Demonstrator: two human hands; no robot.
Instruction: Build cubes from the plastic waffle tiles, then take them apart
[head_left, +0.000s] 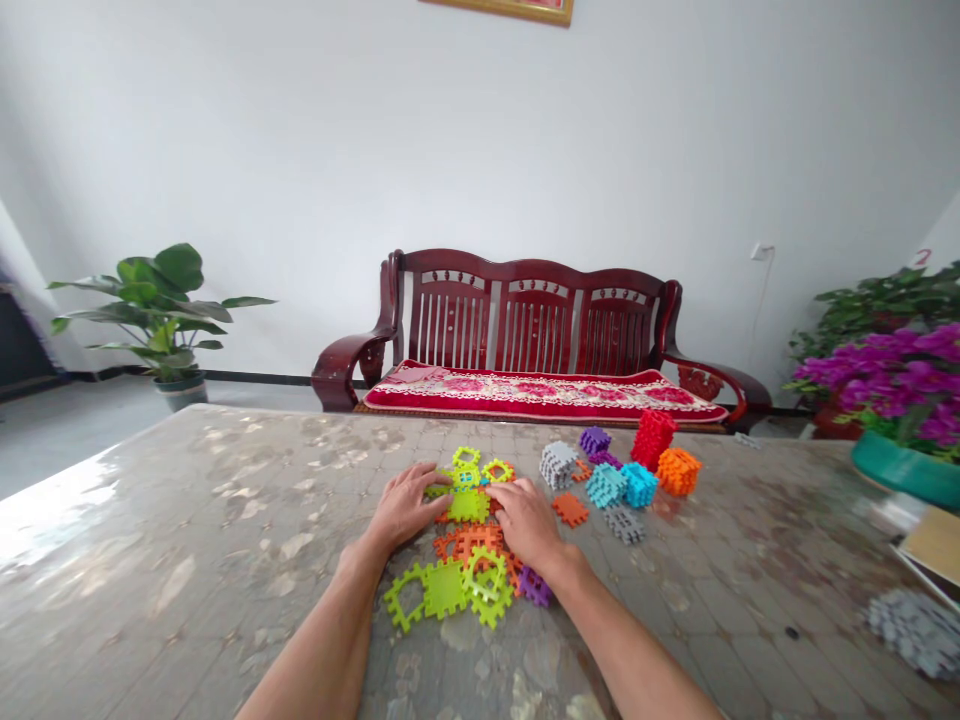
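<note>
My left hand (pixel 406 504) and my right hand (pixel 527 518) rest on the table (pixel 187 540), fingertips pinching a lime-green interlocking plastic tile (pixel 469 506) between them. More lime-green tiles (pixel 466 458) lie just beyond it. Orange tiles (pixel 475 540) sit under my hands, and a row of joined lime-green tiles (pixel 446 590) lies closer to me, with a purple tile (pixel 534 586) beside my right wrist.
To the right stand built cubes: grey (pixel 558 464), purple (pixel 594 440), two cyan (pixel 622 484), orange (pixel 679 471), and a red tower (pixel 652 438). Loose orange (pixel 571 509) and grey (pixel 624 523) tiles lie nearby. A grey piece (pixel 915 630) and flower pot (pixel 904 470) occupy the right edge.
</note>
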